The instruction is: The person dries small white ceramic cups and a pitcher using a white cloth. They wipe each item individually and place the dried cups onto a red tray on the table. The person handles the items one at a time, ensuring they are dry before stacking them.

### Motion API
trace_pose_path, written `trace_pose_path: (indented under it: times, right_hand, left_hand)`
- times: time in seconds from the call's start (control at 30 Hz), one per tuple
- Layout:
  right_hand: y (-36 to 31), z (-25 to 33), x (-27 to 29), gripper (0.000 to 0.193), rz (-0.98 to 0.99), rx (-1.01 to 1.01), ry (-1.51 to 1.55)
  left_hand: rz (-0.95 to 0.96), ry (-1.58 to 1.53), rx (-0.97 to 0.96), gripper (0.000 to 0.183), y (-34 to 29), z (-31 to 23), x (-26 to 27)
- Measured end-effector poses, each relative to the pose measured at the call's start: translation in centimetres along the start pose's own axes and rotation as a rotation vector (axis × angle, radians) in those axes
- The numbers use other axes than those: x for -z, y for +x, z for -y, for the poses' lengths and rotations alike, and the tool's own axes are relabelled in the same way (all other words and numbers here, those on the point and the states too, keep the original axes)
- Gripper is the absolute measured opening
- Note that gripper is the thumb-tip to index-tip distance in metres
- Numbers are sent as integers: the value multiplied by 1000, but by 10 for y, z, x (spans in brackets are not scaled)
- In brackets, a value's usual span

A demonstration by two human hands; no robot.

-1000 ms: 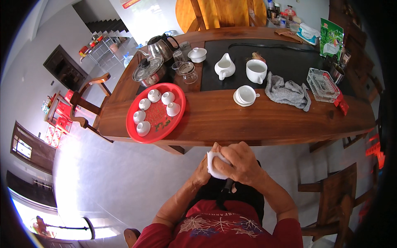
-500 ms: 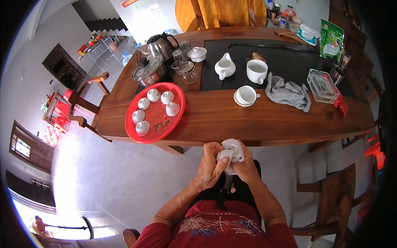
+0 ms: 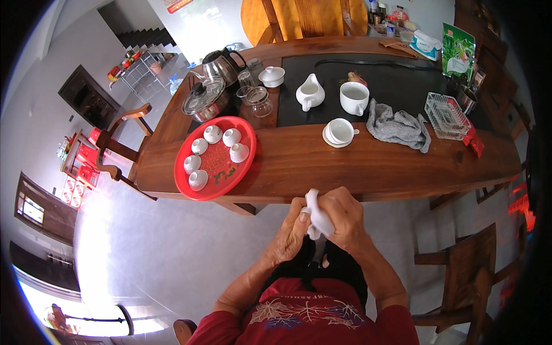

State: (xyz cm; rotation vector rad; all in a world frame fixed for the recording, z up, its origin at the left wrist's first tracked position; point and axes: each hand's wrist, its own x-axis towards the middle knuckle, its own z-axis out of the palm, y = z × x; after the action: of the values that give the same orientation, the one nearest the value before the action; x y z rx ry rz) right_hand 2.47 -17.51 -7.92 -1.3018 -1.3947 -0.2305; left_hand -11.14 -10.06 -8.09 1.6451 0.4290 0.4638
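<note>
Just in front of the table's near edge, both my hands close on a bunched white cloth (image 3: 319, 221). My left hand (image 3: 292, 231) pinches its left side. My right hand (image 3: 347, 221) wraps over it from the right, fingers curled. Whether a cup sits inside the cloth is hidden. Beyond my hands on the table stands a small white cup (image 3: 340, 131) on a pale saucer or lid. To the left, a round red tray (image 3: 241, 172) carries several small white teacups (image 3: 213, 134).
On the dark inlay stand a white pitcher (image 3: 310, 92), a larger white cup (image 3: 354, 99) and a lidded white bowl (image 3: 271, 76). A grey cloth (image 3: 398, 127) and glass dish (image 3: 445, 117) lie right. A kettle (image 3: 222, 66), steel pot (image 3: 205, 99) and glassware stand left. A wooden chair (image 3: 460, 276) is at lower right.
My right hand has turned and closed further over the white cloth, so its knuckles now face up. My left hand has shifted slightly, still gripping. The things on the table stay put.
</note>
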Motion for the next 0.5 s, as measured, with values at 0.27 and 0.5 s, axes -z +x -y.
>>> trace_pose_path:
  times: [0.27, 0.5]
  right_hand:
    - [-23, 7, -15, 38, 17, -923, 981]
    - [-39, 6, -4, 34, 280, -1111, 978]
  left_hand:
    - [-207, 193, -299, 54, -4, 16, -13]
    - [-362, 98, -272, 57, 3, 27, -11]
